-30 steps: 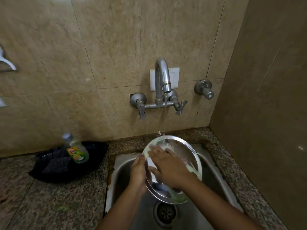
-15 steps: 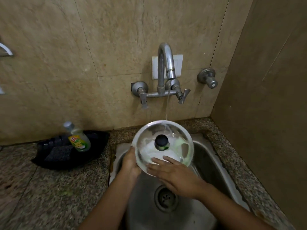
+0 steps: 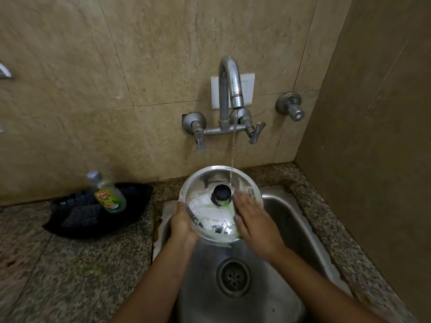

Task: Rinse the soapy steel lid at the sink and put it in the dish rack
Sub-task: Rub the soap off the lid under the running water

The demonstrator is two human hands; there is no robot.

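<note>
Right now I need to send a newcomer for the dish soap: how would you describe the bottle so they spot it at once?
Find the steel sink; left of it on the counter sits a black tray. The soap bottle leans in that tray, clear with a grey cap and yellow-green label, unlike the dark scrub pad beside it.
</note>
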